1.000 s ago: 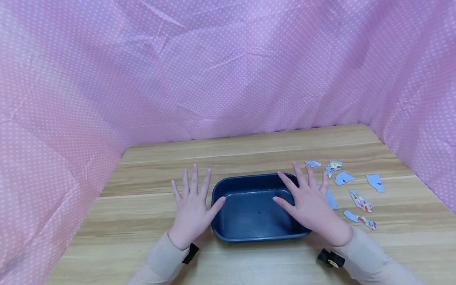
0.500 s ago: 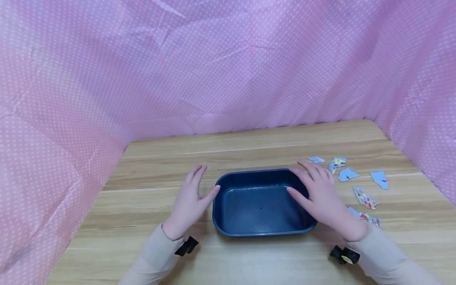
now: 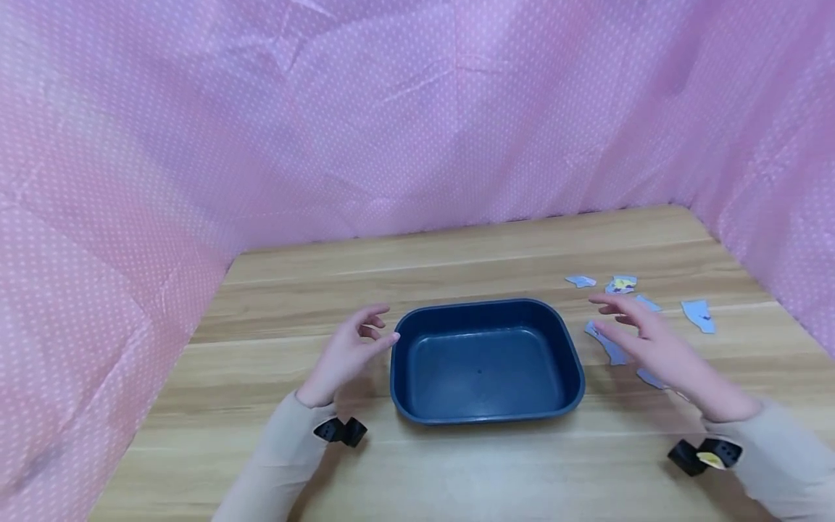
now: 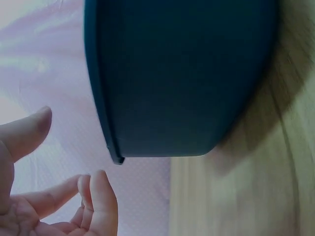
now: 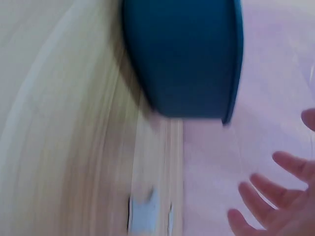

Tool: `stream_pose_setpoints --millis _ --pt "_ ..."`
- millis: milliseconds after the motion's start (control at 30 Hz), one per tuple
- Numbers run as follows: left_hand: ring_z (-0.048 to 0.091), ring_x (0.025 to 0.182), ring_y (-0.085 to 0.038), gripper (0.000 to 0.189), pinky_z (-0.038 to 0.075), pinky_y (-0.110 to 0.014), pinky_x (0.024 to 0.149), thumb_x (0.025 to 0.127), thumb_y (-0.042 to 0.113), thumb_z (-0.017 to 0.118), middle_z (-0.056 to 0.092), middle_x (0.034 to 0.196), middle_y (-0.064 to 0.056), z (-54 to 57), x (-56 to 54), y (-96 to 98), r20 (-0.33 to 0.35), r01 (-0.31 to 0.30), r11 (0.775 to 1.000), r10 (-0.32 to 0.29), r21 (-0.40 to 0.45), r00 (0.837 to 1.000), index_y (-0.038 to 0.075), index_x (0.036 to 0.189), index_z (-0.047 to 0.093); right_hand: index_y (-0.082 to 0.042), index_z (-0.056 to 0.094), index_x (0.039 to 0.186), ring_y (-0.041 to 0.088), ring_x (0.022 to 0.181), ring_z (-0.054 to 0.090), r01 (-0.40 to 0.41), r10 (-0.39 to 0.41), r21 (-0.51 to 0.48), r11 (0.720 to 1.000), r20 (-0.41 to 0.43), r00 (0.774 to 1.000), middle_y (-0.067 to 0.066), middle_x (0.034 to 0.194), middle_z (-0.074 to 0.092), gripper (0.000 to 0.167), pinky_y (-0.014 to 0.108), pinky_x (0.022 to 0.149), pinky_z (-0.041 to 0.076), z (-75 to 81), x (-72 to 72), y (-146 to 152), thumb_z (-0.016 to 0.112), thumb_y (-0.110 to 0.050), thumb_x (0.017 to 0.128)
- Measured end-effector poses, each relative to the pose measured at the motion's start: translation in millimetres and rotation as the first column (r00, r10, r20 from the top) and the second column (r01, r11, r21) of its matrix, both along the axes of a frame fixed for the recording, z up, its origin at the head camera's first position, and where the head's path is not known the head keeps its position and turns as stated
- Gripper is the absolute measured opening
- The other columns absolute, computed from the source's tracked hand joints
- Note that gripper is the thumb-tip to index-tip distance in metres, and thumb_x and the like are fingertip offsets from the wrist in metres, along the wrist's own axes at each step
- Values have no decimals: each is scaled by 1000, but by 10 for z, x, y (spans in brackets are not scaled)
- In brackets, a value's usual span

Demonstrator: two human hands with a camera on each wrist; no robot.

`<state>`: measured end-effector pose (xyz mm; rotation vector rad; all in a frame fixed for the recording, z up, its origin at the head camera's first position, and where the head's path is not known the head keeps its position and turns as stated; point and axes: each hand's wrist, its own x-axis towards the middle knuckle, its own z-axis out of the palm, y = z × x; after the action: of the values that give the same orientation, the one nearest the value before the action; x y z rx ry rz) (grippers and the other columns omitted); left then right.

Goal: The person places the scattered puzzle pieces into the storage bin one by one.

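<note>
In the head view a dark blue rectangular tub (image 3: pixel 483 373) stands on the wooden table. My left hand (image 3: pixel 349 353) hovers beside its left end, fingers loosely bent, thumb tip right at the rim. The left wrist view shows the tub's outer wall (image 4: pixel 182 78) with nothing in that hand. Off the tub's right end, my right hand (image 3: pixel 652 348) is raised over several torn paper pieces, its fingers relaxed and holding nothing. A light blue piece (image 3: pixel 608 344) lies below its fingertips, and other pieces are partly hidden under the hand.
Farther back lie a small blue scrap (image 3: pixel 580 281) and a scrap with yellow print (image 3: pixel 621 284). Another blue piece (image 3: pixel 699 316) rests at the far right. Pink dotted cloth (image 3: pixel 417 130) walls the table (image 3: pixel 313 290) at the back and sides.
My right hand has left the tub's right end and moved right, above the paper pieces. My left hand's spread fingers have bent inward, staying near the left rim.
</note>
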<state>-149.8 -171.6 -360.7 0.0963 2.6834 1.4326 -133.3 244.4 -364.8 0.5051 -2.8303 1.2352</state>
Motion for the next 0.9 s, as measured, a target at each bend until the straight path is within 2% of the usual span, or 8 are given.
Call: stream_pose_setpoints --millis 67,167,233,300,467,633,767,900 --pt "58 90 -21 51 48 -27 73 85 17 72 58 109 -15 -30 -36 4 16 26 1000 -26 4 1000 13 132 53 -5 45 136 27 114 51 -20 19 30 999 24 1000 15 131 50 41 24 83 45 -15 -6 138 51 -18 98" --pt "58 89 -19 52 48 -27 73 85 16 71 57 105 -12 -73 -78 19 23 65 998 -66 6 998 12 134 52 -5 49 132 0 109 52 -67 68 81 994 -5 998 -13 129 51 40 12 78 44 -66 -3 319 57 -14 94" --pt "58 87 -18 51 48 -26 72 86 16 70 57 103 -10 -100 -97 26 20 82 997 -82 7 996 10 134 52 -5 53 129 -14 102 48 -86 92 117 989 -43 995 -26 124 47 41 12 77 44 -112 -4 414 63 -12 90" --pt "58 85 -18 50 47 -25 70 86 14 69 57 102 -10 -124 -107 30 12 89 996 -89 18 996 8 133 53 -1 53 126 -15 99 47 -114 122 133 985 -59 991 -24 122 50 45 15 75 47 -152 -10 495 69 -9 85" --pt "57 79 -15 46 46 -20 64 87 9 67 58 97 -12 -180 -118 31 0 120 992 -120 36 993 3 131 54 5 55 118 -10 86 53 -152 165 194 969 -48 985 10 104 63 51 20 64 48 -247 -12 662 78 -7 74" --pt "55 72 -12 45 44 -19 61 88 8 65 58 95 -12 -220 -129 30 15 140 989 -141 51 990 3 132 54 3 59 110 -11 80 49 -170 187 268 948 -37 982 -6 91 61 49 19 61 47 -325 13 790 82 -9 69" --pt "55 70 -13 44 43 -19 59 89 10 65 58 96 -11 -234 -136 35 50 121 990 -124 72 991 9 132 55 0 62 106 -12 79 49 -188 216 315 930 -54 975 -9 88 61 48 19 62 48 -362 15 839 84 -11 65" --pt "55 71 -15 44 43 -20 58 90 12 64 57 99 -11 -243 -132 36 88 98 991 -106 91 991 14 133 55 -2 62 106 -12 79 48 -191 210 348 918 -15 978 -9 90 60 48 20 63 49 -379 12 853 84 -15 65"
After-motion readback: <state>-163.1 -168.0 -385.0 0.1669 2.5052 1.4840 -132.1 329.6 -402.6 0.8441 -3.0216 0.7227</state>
